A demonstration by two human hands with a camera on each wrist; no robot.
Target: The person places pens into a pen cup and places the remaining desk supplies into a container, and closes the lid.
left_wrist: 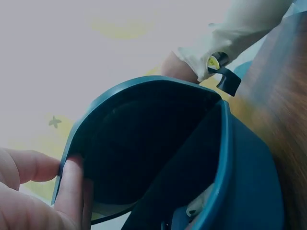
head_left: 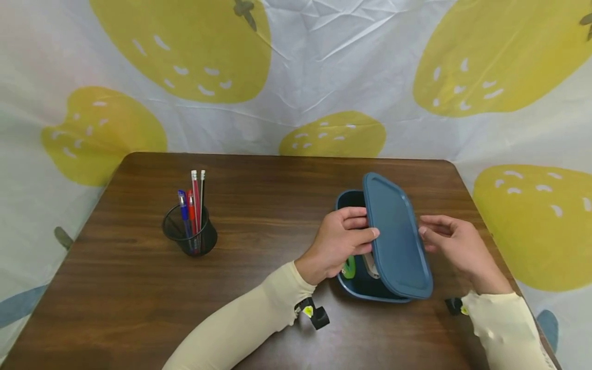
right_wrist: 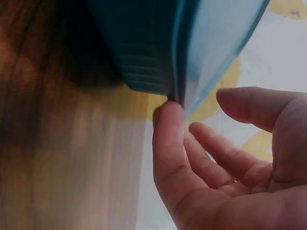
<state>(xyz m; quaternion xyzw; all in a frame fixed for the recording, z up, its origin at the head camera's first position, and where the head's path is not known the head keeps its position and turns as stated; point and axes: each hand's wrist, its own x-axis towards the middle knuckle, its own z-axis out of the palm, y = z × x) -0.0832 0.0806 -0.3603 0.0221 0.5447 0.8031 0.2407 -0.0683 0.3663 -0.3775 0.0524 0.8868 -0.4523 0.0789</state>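
Observation:
A blue plastic box (head_left: 352, 291) sits on the right of the table, its matching lid (head_left: 399, 236) tilted up along the left side. My left hand (head_left: 336, 240) pinches the raised lid edge between thumb and fingers. In the left wrist view, the fingers (left_wrist: 72, 189) reach under the lid and the thumb lies outside. At the lid's lower right edge, my right hand (head_left: 460, 249) has a fingertip against the seam, thumb held apart from it. Inside the box show a green rounded item (head_left: 349, 267) and a pale item (head_left: 371, 265), both partly hidden by the lid.
A black mesh pen cup (head_left: 203, 244) holding several pens and pencils (head_left: 196, 200) stands on the left of the brown wooden table (head_left: 259, 205). Behind the table hangs a white cloth (head_left: 314, 67) with yellow fruit shapes.

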